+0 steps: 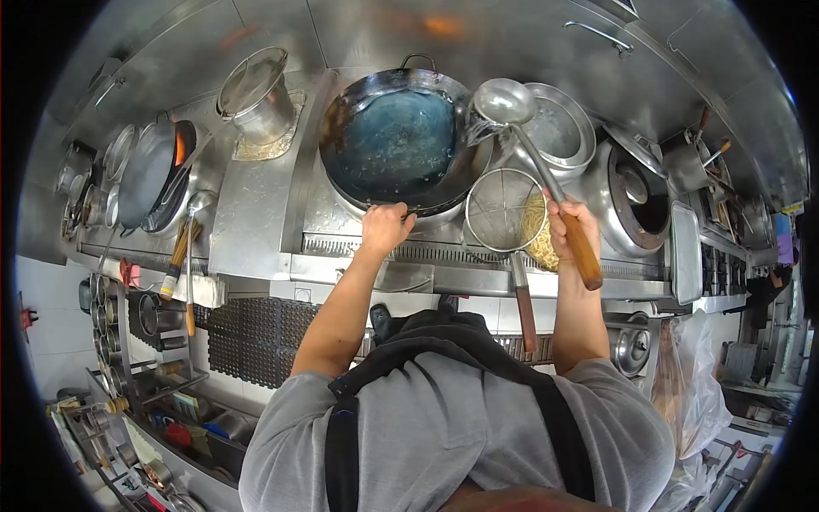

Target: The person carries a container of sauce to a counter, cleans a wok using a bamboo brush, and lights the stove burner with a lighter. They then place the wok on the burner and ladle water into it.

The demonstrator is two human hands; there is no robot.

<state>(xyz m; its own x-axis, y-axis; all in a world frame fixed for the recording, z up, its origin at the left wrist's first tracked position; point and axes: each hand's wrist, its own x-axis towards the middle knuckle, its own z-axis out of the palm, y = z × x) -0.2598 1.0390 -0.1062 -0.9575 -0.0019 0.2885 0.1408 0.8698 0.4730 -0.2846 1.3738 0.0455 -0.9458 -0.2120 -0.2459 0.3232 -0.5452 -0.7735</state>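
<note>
A large dark wok [341, 162] sits on the range before me, with bluish, bubbly liquid in its bottom. My left hand [386, 227] is closed on the wok's near rim, where its handle would be; the grip hides that part. In my right hand [573, 226] is the wooden handle of a metal ladle [503, 102], its bowl raised at the wok's right side. Water streaks down beside the ladle bowl. Between wok and right hand lies a round wire strainer [503, 209] with a wooden handle. Yellow noodles [539, 235] show beside and through it.
Behind the ladle stands a round metal pot [583, 128] holding liquid. A wide pot [631, 196] and an upright tray [685, 253] are farther right. To the left are a metal bucket [260, 102], stacked woks [145, 175] and another ladle [201, 201].
</note>
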